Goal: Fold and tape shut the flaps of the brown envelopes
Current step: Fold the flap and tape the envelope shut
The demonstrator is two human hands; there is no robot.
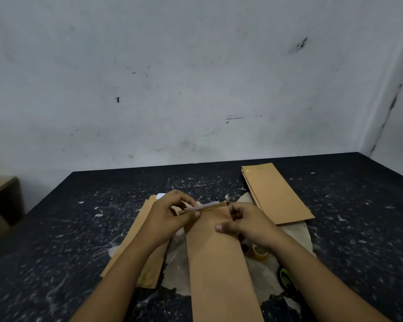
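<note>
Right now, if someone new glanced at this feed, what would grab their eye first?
The long brown envelope in the centre, running toward the camera. The left hand pinches its far flap and the right hand grips its right edge. A stack of envelopes lies at the far right of the scarred black table, and a tape roll peeks out under the right wrist.

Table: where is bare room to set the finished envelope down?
Bare table lies left of the left stack, and along the far edge left of the right stack. The middle is crowded: both hands hold the envelope, with the tape roll under the right wrist.
</note>
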